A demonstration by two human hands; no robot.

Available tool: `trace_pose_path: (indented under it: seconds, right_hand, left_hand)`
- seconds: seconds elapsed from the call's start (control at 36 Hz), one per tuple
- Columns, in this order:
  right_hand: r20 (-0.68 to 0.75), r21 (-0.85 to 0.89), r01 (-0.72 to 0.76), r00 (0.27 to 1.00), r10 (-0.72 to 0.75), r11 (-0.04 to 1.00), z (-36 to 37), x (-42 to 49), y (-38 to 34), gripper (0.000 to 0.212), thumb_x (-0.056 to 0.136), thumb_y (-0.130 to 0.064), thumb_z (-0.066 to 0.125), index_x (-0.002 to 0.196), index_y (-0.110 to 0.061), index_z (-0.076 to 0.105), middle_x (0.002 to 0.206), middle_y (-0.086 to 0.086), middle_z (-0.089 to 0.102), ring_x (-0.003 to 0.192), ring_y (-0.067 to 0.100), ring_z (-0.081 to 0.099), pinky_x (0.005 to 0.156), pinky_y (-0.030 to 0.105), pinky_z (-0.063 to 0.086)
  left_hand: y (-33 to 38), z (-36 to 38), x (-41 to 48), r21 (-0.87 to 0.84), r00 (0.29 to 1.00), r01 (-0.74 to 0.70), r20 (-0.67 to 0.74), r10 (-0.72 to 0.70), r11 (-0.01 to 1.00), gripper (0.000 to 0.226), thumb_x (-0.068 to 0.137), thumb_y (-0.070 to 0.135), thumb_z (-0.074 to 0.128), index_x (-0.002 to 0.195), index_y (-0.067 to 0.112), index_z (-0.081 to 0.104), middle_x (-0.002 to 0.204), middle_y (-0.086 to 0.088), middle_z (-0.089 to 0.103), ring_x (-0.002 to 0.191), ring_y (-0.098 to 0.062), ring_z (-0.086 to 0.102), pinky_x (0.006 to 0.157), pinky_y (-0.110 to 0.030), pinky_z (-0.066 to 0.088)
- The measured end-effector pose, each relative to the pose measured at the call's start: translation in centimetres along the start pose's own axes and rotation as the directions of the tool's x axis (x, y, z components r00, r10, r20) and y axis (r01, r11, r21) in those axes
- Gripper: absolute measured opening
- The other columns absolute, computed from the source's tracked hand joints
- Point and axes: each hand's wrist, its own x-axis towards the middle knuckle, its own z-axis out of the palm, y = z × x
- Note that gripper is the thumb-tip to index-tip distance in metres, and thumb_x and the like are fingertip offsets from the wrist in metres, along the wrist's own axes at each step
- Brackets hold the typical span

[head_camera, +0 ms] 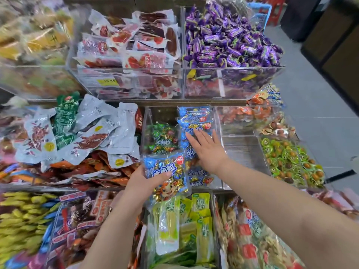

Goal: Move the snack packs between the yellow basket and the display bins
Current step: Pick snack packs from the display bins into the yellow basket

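Left hand (143, 183): my fingers grip a blue pack (171, 184) at the bin's (145, 129) front-left corner.
Right hand (207, 150): my fingers are straight and spread, flat on the stack (194, 117) along the bin's right wall.

Two bare forearms, left forearm (116, 230) and right forearm (272, 200) uncovered as far as the near edge of the view, left grip (143, 181) and right grip (207, 150) bare too, fingers (192, 142) with short plain nails
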Motion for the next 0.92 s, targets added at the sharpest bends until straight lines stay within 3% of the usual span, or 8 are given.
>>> trace_pose_path:
  seconds: [0.19, 0.39, 0.56, 0.64, 0.72, 0.78, 0.83, 0.92]
  right_hand:
    - [-0.037, 0.023, 0.010, 0.999, -0.009, 1.000, -0.1, 0.5, 0.8, 0.112, 0.079, -0.020, 0.069, 0.148, -0.028, -0.018, 0.159, 0.004, 0.002, 0.146, 0.023, 0.003, 0.111, 0.050, -0.012]
    - [0.102, -0.048, 0.033, 0.994, -0.028, 0.998, -0.5, 0.6, 0.9, 0.127, 0.072, -0.066, 0.064, 0.141, -0.022, -0.033, 0.156, 0.007, -0.022, 0.145, 0.025, -0.017, 0.107, 0.050, -0.019]
    - [0.170, 0.322, -0.004, 0.984, -0.054, 0.947, -1.9, -0.5, 1.3, 0.112, 0.078, -0.050, 0.066, 0.148, -0.028, -0.020, 0.156, 0.000, -0.023, 0.141, 0.025, -0.026, 0.112, 0.053, -0.016]
    - [-0.029, 0.677, -0.018, 0.998, 0.051, 0.736, -3.3, -2.0, 1.6, 0.071, 0.088, -0.025, 0.056, 0.149, -0.025, 0.020, 0.151, -0.004, 0.017, 0.143, 0.018, 0.008, 0.118, 0.044, 0.007]
    - [-0.004, 0.918, -0.052, 0.990, 0.140, 0.393, -4.7, -3.9, 0.5, 0.044, 0.087, -0.032, 0.065, 0.128, -0.034, 0.049, 0.112, -0.016, 0.051, 0.106, 0.003, 0.051, 0.098, 0.029, 0.043]
    - [0.056, 0.922, -0.086, 0.995, 0.088, 0.378, -5.2, -4.9, -0.5, 0.059, 0.074, -0.042, 0.076, 0.126, -0.038, 0.048, 0.100, -0.024, 0.051, 0.091, -0.002, 0.053, 0.082, 0.020, 0.044]
    - [0.101, 0.878, -0.125, 0.992, 0.076, 0.462, -5.0, -5.3, -0.9, 0.076, 0.066, -0.046, 0.081, 0.131, -0.037, 0.043, 0.106, -0.029, 0.045, 0.098, -0.002, 0.047, 0.082, 0.017, 0.038]
    - [0.133, 0.881, -0.177, 0.983, 0.129, 0.438, -4.9, -5.6, -0.4, 0.059, 0.064, -0.040, 0.085, 0.111, -0.040, 0.048, 0.089, -0.023, 0.051, 0.076, -0.001, 0.050, 0.065, 0.018, 0.039]
  left_hand:
    - [0.7, 0.4, 1.1, -0.054, 1.000, -0.005, -0.024, 0.004, 0.999, 0.140, 0.033, 0.060, 0.079, 0.152, 0.015, 0.020, 0.157, -0.004, 0.025, 0.141, -0.024, 0.029, 0.106, -0.040, 0.030]
    - [1.0, 1.1, 1.2, -0.158, 0.998, 0.055, 0.031, -0.051, 0.986, 0.145, 0.031, 0.059, 0.082, 0.153, 0.018, 0.015, 0.159, -0.004, 0.020, 0.140, -0.024, 0.028, 0.109, -0.048, 0.027]
    - [0.9, 1.3, 1.2, -0.142, 0.997, 0.047, 0.062, -0.038, 0.989, 0.146, 0.029, 0.063, 0.081, 0.152, 0.015, 0.019, 0.157, -0.003, 0.026, 0.134, -0.018, 0.034, 0.105, -0.039, 0.028]
    - [0.9, 1.5, 1.4, -0.119, 0.999, 0.040, 0.039, -0.035, 0.992, 0.150, 0.027, 0.065, 0.079, 0.153, 0.013, 0.016, 0.159, -0.003, 0.021, 0.140, -0.023, 0.029, 0.107, -0.042, 0.029]
    - [1.0, 2.3, 1.5, -0.106, 0.999, 0.016, 0.044, -0.012, 0.994, 0.145, 0.027, 0.065, 0.078, 0.151, 0.014, 0.022, 0.156, -0.003, 0.027, 0.127, -0.015, 0.037, 0.097, -0.037, 0.032]
    - [1.0, 3.1, 1.6, -0.104, 0.999, 0.013, 0.052, -0.008, 0.994, 0.142, 0.031, 0.064, 0.079, 0.151, 0.013, 0.022, 0.156, -0.004, 0.028, 0.130, -0.017, 0.037, 0.092, -0.035, 0.031]
    - [1.1, 3.8, 1.7, -0.100, 0.998, 0.021, 0.061, -0.015, 0.995, 0.132, 0.040, 0.061, 0.084, 0.150, 0.014, 0.026, 0.154, -0.004, 0.032, 0.134, -0.022, 0.038, 0.093, -0.033, 0.032]
    - [1.2, 3.9, 1.7, -0.041, 0.999, 0.017, 0.047, -0.015, 0.999, 0.106, 0.045, 0.066, 0.081, 0.133, 0.018, 0.048, 0.132, 0.007, 0.051, 0.111, -0.014, 0.054, 0.088, -0.032, 0.043]
